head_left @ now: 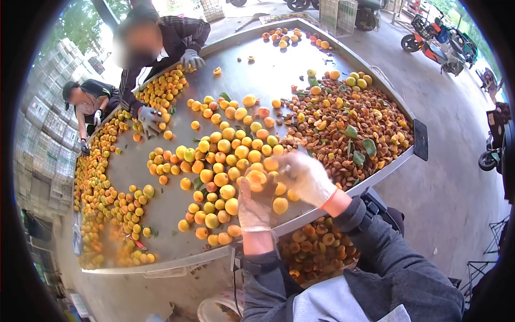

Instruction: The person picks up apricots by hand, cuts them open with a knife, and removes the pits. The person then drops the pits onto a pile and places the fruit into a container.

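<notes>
My left hand (254, 208), in a pale work glove, is closed around an apricot (256, 180) whose orange flesh shows. It is above the near side of the metal table (171, 214). My right hand (307, 176), gloved too, is just right of it; its fingers are smeared by motion, and I cannot make out what is in them. Loose whole apricots (225, 146) spread beyond my hands. To the right lies a heap of brown pits (343, 131) with some fruit and green leaves. Below the table edge, opened apricot halves (316, 247) fill a container.
Two people work at the left side; one gloved hand (149, 119) touches fruit. More apricots (112, 198) line that side, with a red-handled tool (138, 242) among them. A white bucket (217, 308) stands below. Stacked crates (45, 123) and parked scooters (442, 45) surround the table.
</notes>
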Available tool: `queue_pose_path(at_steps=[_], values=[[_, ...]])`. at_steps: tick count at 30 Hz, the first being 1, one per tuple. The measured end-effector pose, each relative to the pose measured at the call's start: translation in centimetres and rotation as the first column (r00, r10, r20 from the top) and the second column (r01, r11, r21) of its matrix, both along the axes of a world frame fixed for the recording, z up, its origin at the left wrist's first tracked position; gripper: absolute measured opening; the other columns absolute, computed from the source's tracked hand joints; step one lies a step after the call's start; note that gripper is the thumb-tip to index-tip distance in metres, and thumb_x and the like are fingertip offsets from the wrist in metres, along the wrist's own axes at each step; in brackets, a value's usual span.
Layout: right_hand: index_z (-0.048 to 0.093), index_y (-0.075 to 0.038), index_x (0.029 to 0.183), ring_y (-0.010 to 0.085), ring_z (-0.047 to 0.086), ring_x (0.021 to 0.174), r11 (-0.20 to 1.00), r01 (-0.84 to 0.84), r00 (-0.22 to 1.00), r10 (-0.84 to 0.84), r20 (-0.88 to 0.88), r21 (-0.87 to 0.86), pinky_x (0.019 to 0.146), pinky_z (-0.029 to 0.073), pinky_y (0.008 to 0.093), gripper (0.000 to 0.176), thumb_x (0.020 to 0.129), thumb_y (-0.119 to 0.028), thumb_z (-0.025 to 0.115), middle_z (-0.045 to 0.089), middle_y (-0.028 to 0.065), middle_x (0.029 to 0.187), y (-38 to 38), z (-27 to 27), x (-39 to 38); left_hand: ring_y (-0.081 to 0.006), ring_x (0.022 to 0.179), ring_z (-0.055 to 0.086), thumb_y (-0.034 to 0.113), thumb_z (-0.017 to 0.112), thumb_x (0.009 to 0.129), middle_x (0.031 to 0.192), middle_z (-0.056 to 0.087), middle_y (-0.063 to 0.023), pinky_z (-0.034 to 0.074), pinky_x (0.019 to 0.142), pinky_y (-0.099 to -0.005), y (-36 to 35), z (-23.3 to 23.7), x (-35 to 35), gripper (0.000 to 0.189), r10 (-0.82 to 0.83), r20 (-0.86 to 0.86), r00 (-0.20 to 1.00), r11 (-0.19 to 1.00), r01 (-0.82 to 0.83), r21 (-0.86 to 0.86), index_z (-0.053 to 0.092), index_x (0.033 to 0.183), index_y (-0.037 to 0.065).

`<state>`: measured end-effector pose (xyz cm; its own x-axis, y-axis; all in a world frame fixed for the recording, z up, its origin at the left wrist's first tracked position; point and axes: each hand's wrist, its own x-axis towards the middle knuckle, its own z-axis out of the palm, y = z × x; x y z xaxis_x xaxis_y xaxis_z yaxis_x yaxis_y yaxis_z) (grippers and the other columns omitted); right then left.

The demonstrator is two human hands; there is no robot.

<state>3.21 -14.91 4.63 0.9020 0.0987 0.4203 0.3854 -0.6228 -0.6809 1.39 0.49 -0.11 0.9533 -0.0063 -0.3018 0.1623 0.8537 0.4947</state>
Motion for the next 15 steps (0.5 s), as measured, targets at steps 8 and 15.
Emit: queue_pose_path(at_steps=[8, 15], values=[[0.067, -0.003, 0.092, 0.0141, 0.066, 0.075, 0.846, -0.201, 0.829, 0.416, -0.374, 0.494, 0.068, 0.053, 0.0297, 0.007, 0.089, -0.003, 0.061, 0.070, 0.0053, 0.087, 0.1, -2.0, 0.0, -0.0221, 0.104, 0.060, 0.032, 0.054, 0.096, 0.115, 0.062, -0.0101, 0.051, 0.086, -0.0358, 0.3, -1.4, -0.9, 0.045, -0.104, -0.033, 0.994, 0.915, 0.108, 0.388, 0.055, 0.128, 0.000], [0.066, -0.004, 0.101, 0.0037, 0.045, 0.048, 0.694, 0.400, 0.785, 0.078, -0.614, 0.599, 0.042, 0.034, 0.0191, 0.016, 0.090, -0.016, 0.065, 0.057, -0.0031, 0.071, -7.7, -0.2, -0.6, -0.0236, 0.093, 0.066, 0.039, 0.059, 0.090, 0.107, 0.067, -0.0115, 0.052, 0.081, -0.0341, 0.8, 2.6, -4.3, 0.047, -0.437, -0.001, 0.900, 0.518, 0.252, 0.818, 0.065, 0.109, -0.003]])
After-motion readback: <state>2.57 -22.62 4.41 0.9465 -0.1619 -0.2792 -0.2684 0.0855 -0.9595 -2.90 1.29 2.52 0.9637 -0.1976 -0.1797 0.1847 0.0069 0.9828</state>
